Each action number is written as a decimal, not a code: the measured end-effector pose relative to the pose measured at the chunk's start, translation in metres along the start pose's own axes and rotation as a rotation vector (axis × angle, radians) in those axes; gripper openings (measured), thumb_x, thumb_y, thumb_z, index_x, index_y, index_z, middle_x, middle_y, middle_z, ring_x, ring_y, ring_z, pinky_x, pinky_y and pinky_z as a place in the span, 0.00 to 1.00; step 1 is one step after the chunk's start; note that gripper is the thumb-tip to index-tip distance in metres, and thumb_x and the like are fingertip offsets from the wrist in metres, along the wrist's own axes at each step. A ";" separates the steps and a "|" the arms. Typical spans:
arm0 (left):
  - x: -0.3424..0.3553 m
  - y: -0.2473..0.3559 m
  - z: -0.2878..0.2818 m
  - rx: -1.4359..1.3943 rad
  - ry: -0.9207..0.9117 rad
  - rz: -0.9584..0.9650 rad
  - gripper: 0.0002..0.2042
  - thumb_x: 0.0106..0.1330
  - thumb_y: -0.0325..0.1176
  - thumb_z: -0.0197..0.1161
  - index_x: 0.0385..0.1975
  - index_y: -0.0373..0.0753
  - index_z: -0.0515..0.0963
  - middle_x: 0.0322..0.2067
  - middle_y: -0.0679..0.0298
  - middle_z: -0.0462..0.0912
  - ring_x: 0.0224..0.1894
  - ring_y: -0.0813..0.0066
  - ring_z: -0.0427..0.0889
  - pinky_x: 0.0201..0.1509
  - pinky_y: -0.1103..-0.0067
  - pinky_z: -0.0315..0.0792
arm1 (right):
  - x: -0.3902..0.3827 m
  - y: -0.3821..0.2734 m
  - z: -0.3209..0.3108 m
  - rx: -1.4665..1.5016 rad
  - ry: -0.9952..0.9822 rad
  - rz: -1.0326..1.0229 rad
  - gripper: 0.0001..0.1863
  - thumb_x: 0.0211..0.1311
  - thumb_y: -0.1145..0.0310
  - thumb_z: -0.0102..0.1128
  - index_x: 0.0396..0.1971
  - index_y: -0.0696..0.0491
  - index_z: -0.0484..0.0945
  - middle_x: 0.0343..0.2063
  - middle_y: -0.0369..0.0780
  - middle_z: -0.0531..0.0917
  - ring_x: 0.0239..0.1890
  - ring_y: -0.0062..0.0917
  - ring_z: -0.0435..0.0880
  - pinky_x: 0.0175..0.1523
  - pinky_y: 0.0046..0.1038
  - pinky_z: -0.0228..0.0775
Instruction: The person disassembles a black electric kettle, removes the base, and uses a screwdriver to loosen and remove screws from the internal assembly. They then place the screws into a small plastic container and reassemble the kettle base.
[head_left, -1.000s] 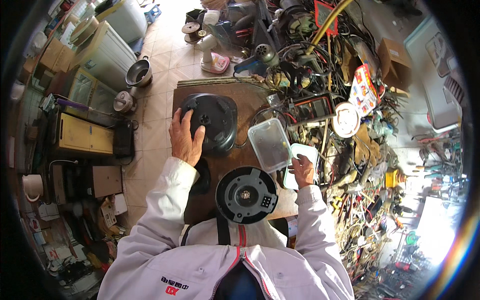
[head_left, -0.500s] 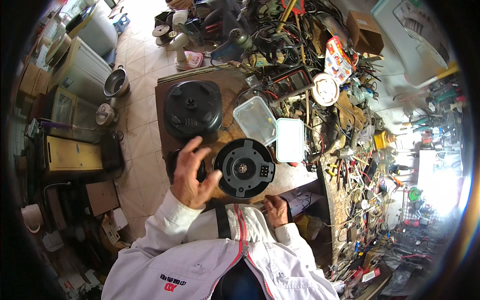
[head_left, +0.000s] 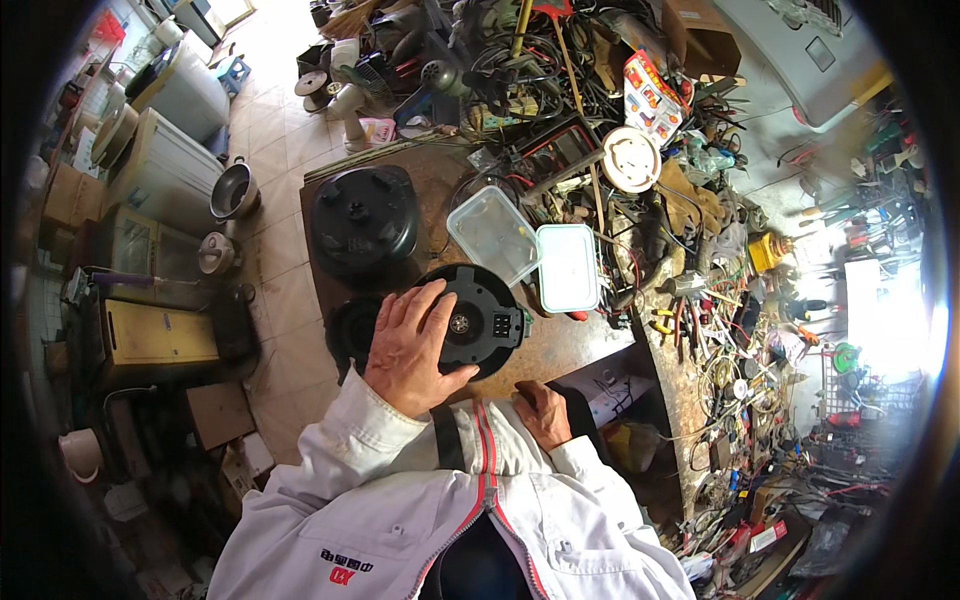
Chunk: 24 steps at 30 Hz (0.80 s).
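A round black appliance base lies near the table's front edge, with a metal hub at its centre and a small socket block on its right side. My left hand rests over its left part, fingers stretched out and touching it. At the table's edge, just below and right of the base, my right hand has its fingers curled in; whatever they hold, if anything, is hidden. Partly behind my left hand is a dark round part. Farther back lies a larger black squarish housing.
Behind the base, a clear plastic container stands beside a pale translucent lid. Cables, pliers and loose parts crowd the right side. A white round disc lies on the clutter. Pots stand on the tiled floor at left.
My left hand has come down and to the right, from raised beside the base to lying on it. The fingers of my right hand look more curled. The view has shifted slightly.
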<state>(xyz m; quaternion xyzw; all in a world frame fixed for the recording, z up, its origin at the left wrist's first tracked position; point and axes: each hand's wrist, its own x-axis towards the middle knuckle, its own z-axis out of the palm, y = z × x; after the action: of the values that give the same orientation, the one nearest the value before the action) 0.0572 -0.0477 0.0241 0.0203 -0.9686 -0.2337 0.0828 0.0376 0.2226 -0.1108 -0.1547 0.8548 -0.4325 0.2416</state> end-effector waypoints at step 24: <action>0.040 0.040 0.001 0.173 -0.134 -0.158 0.49 0.38 0.38 0.81 0.68 0.41 0.69 0.62 0.45 0.73 0.61 0.41 0.73 0.68 0.56 0.68 | 0.120 0.001 -0.034 -0.023 -0.139 -0.491 0.25 0.53 0.71 0.69 0.54 0.57 0.79 0.47 0.48 0.84 0.52 0.48 0.81 0.56 0.42 0.76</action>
<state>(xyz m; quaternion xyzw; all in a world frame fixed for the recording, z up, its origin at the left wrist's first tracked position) 0.0177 -0.0149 0.0477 0.0881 -0.9838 -0.1558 -0.0029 -0.0815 0.1889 -0.1281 -0.3897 0.7778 -0.4568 0.1857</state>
